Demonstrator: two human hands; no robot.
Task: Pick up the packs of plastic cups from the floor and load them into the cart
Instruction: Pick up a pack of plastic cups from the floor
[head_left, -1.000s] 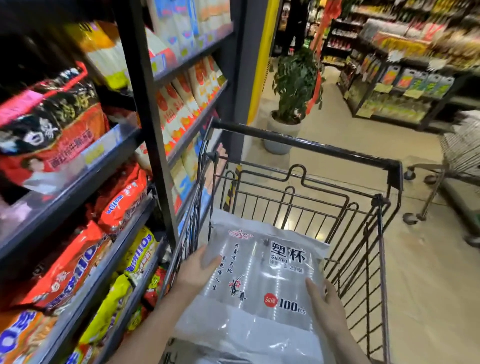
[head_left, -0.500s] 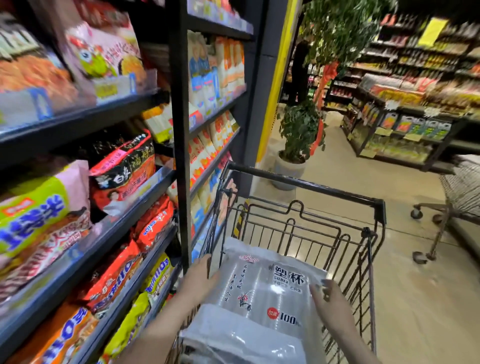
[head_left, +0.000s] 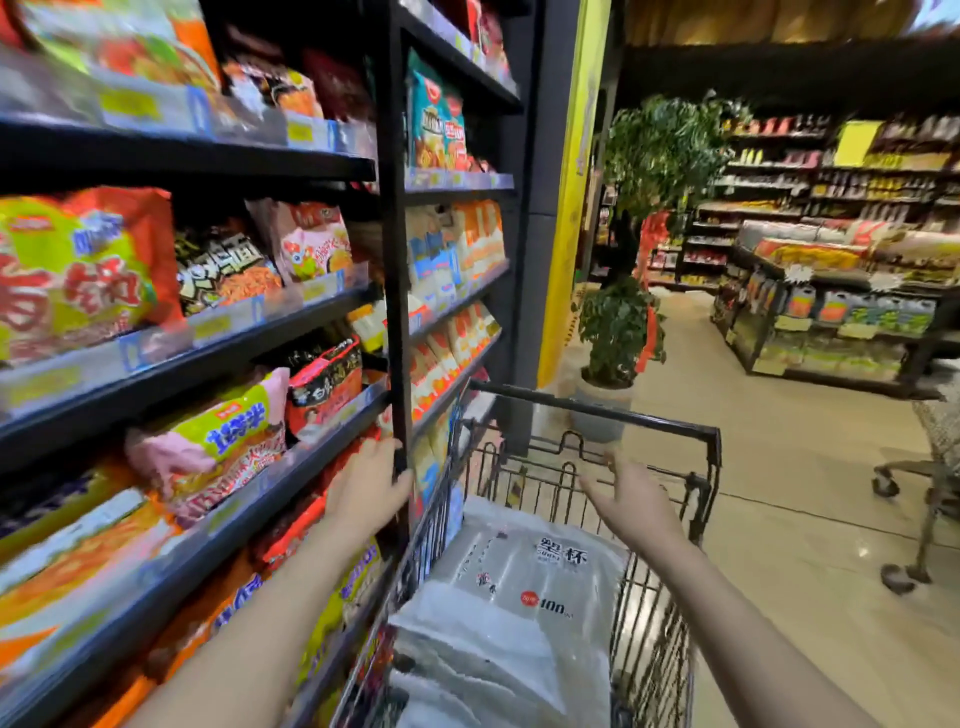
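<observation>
A clear plastic pack of cups (head_left: 524, 566) with black characters and a red "100" dot lies flat inside the black wire shopping cart (head_left: 670, 431), on top of other white-and-clear packs (head_left: 467, 639). My left hand (head_left: 369, 483) hovers in front of the black shelf upright to the left of the cart, fingers relaxed, holding nothing. My right hand (head_left: 634, 499) is spread open in the air above the far end of the pack, empty. Both forearms reach forward over the cart.
Dark shelves (head_left: 218, 358) packed with noodle and snack bags run close along the cart's left side. A potted plant (head_left: 618, 332) stands ahead by a yellow pillar (head_left: 571, 197). A second cart (head_left: 930, 478) sits at the right. Beige floor stretches right and ahead.
Both hands held the cup pack over the cart; they have let it go and lifted away, and the pack now lies in the cart. The view has tilted upward.
</observation>
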